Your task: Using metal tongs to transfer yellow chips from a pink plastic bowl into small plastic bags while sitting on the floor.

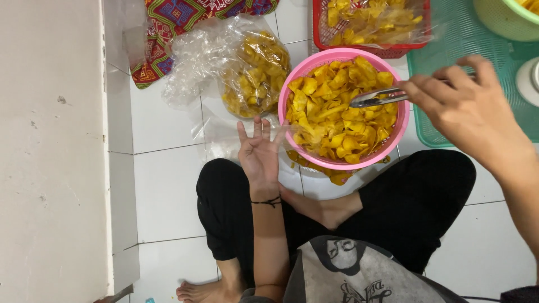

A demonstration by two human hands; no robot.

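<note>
Up at the top left of your view lies a patterned cloth in red, purple and green, next to a white wall. You sit cross-legged on a white tiled floor. A red basket of yellow chips stands at the top, beside a green mesh tray bearing a pale green bowl.

The place looks like a home floor used for small-scale snack packing. A person sits cross-legged and barefoot on white floor tiles beside a plain wall. Around them stand a pink basket of yellow chips, clear plastic bags of chips, a red crate and patterned cloth.
</note>
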